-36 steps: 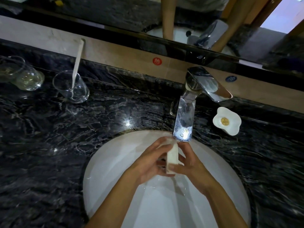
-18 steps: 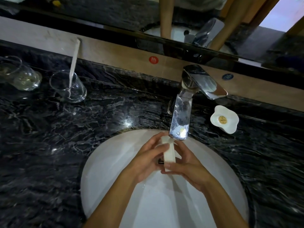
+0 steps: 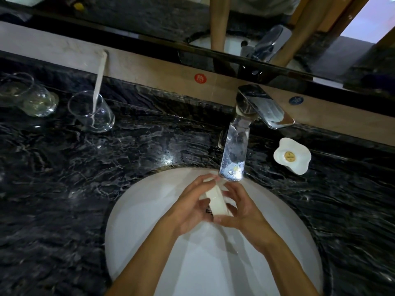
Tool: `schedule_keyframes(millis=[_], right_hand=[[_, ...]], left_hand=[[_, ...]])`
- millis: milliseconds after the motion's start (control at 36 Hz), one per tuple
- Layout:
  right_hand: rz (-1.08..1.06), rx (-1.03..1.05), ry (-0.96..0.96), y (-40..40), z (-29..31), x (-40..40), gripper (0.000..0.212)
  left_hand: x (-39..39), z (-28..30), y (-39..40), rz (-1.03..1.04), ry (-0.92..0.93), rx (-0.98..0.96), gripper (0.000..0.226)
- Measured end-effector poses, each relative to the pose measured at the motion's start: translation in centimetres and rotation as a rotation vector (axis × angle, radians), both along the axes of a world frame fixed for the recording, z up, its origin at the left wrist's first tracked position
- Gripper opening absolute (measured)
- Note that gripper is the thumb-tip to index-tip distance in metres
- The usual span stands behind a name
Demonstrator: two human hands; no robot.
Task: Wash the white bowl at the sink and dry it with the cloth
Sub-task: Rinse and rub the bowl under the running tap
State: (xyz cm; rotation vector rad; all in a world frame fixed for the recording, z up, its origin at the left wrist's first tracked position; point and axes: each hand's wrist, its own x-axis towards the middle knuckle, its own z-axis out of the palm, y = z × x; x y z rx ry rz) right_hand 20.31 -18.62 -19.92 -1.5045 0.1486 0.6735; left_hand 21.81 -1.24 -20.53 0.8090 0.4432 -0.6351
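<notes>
I hold a small white bowl (image 3: 217, 201) on its edge over the white sink basin (image 3: 132, 214), just below the spout of the chrome faucet (image 3: 234, 150). My left hand (image 3: 190, 210) grips it from the left, fingers over its upper rim. From the right, my right hand (image 3: 243, 212) holds it with the thumb under its lower end. The bowl's top leans to the left. No cloth is in view. I cannot tell whether water is running.
On the dark marble counter, a white flower-shaped dish (image 3: 291, 155) sits right of the faucet. At the left stand a glass with a white toothbrush (image 3: 92, 114) and a second glass (image 3: 27, 99). A mirror runs along the back wall.
The bowl has turned between my hands, from nearly upright to leaning left. Both hands stay under the spout, fingers shifting around the rim.
</notes>
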Motion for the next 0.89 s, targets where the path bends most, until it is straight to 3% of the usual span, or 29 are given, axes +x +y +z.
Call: schedule_keyframes(millis=[83, 194, 361, 722, 806, 889], right_hand=[[-0.016, 0.005, -0.025, -0.4, 0.3, 0.4, 0.086], [-0.036, -0.014, -0.024, -0.4, 0.7, 0.4, 0.076], [-0.073, -0.058, -0.032, 0.2, 0.6, -0.4, 0.064], [-0.142, -0.055, -0.013, 0.2, 0.9, 0.1, 0.08], [-0.121, -0.033, -0.002, -0.1, 1.0, -0.1, 0.066], [-0.119, 0.003, 0.01, -0.2, 1.2, -0.4, 0.053]], left_hand=[[-0.1, 0.0, 0.1, 0.012, -0.041, -0.012, 0.041], [0.2, 0.4, -0.3, 0.043, -0.074, 0.049, 0.021], [0.1, 0.4, 0.0, 0.116, -0.102, -0.02, 0.031], [-0.3, -1.3, 0.1, 0.195, -0.105, -0.219, 0.062], [-0.4, -1.3, -0.4, 0.188, -0.086, -0.215, 0.055], [-0.6, -1.2, -1.0, 0.198, -0.047, -0.211, 0.034]])
